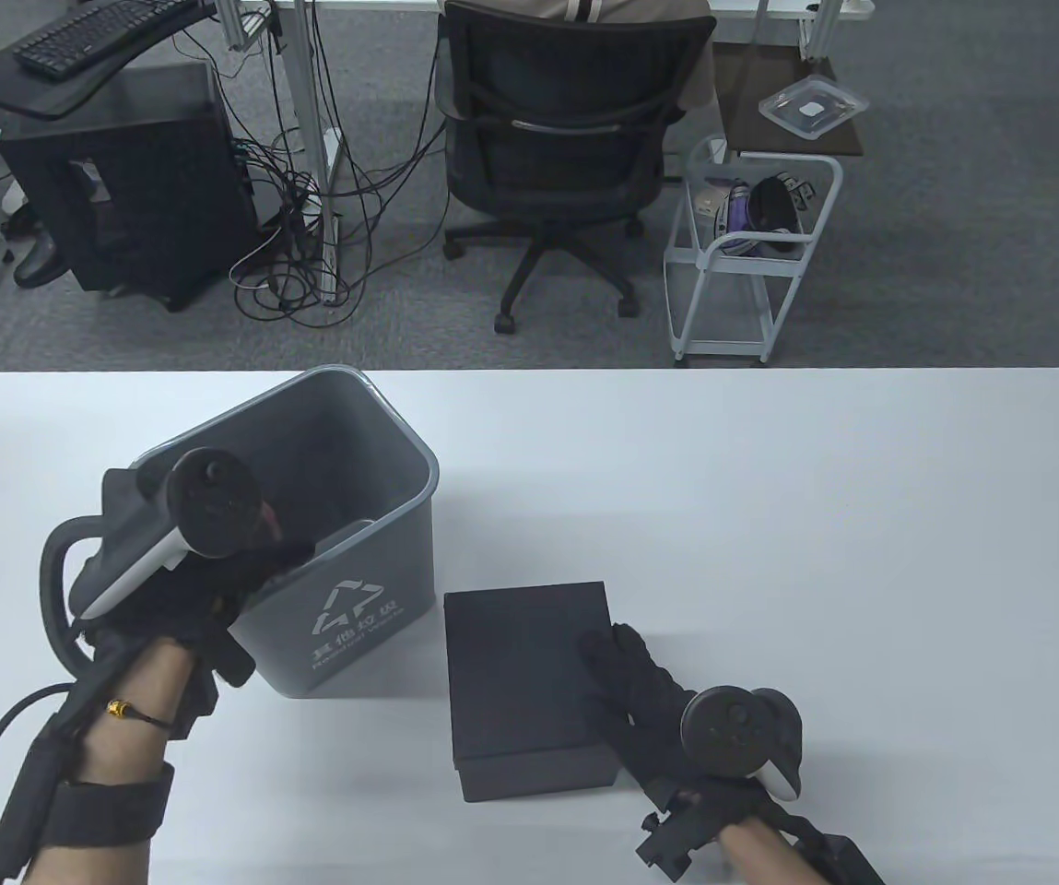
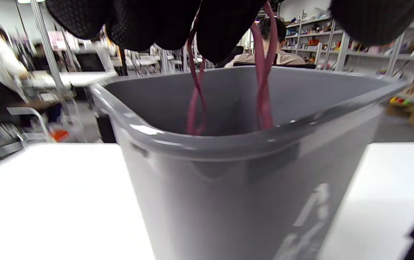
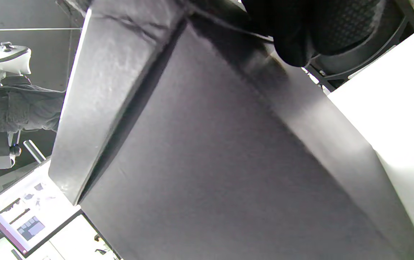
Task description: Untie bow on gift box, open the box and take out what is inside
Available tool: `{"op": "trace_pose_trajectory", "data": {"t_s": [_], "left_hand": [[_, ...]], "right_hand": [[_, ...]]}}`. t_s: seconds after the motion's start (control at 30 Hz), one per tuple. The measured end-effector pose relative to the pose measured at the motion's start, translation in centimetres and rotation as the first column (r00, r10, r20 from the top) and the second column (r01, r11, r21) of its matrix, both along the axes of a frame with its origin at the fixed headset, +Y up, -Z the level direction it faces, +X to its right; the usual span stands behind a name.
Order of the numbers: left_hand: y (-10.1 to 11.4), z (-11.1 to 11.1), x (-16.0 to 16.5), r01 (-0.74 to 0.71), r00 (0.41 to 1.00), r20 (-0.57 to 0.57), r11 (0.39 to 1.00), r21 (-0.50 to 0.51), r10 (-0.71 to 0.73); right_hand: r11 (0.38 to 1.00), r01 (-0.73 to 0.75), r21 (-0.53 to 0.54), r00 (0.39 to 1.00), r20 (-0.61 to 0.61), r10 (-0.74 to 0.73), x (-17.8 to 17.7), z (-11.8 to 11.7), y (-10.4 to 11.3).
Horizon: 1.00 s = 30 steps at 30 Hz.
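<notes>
A closed black gift box (image 1: 515,664) lies on the white table near the front, with no bow on it. My right hand (image 1: 607,650) rests on the right side of its lid with fairly straight fingers. In the right wrist view the box (image 3: 210,162) fills the frame, and gloved fingertips (image 3: 297,36) sit at its top edge. My left hand (image 1: 271,544) hovers over the near rim of a grey bin (image 1: 418,461) and pinches a dark red ribbon (image 1: 268,519). In the left wrist view the ribbon (image 2: 264,79) hangs in loops from my fingers (image 2: 221,29) into the bin (image 2: 228,144).
The bin stands directly left of the box and carries a white recycling mark (image 1: 354,608). Bare white table (image 1: 815,516) stretches to the right and behind. Beyond the far edge are an office chair (image 1: 566,138), a wire cart (image 1: 750,240) and floor cables.
</notes>
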<state>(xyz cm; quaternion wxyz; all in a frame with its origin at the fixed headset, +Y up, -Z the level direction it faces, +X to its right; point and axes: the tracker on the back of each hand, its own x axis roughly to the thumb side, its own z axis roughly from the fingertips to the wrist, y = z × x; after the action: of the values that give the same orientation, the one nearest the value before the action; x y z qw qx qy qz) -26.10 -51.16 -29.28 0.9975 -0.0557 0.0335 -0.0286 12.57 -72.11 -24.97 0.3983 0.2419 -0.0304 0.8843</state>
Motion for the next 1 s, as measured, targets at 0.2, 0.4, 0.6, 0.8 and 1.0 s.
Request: {"op": "trace_pose_trajectory", "data": {"t_s": [0.2, 0.4, 0.6, 0.8, 1.0], "left_hand": [[0.0, 0.8, 0.9, 0.194, 0.980, 0.026, 0.971, 0.140, -0.200], [-0.3, 0.9, 1.3, 0.149, 0.983, 0.088, 0.983, 0.110, -0.159], [-1.2, 0.5, 0.8, -0.045, 0.983, 0.180, 0.998, 0.046, 0.037], [-1.3, 0.4, -0.1, -0.163, 0.972, 0.174, 0.986, 0.022, 0.157], [-0.7, 0.7, -0.3, -0.126, 0.978, 0.178, 0.989, 0.081, 0.110]], "right_hand": [[1.000, 0.000, 0.000, 1.000, 0.000, 0.000, 0.0, 0.0, 0.0], [1.000, 0.000, -0.001, 1.000, -0.001, 0.000, 0.0, 0.0, -0.1], [1.000, 0.000, -0.001, 1.000, -0.001, 0.000, 0.0, 0.0, -0.1], [1.000, 0.000, -0.002, 1.000, -0.001, 0.000, 0.0, -0.1, -0.1], [1.000, -0.001, -0.001, 1.000, -0.002, 0.001, 0.0, 0.0, -0.1]]}}
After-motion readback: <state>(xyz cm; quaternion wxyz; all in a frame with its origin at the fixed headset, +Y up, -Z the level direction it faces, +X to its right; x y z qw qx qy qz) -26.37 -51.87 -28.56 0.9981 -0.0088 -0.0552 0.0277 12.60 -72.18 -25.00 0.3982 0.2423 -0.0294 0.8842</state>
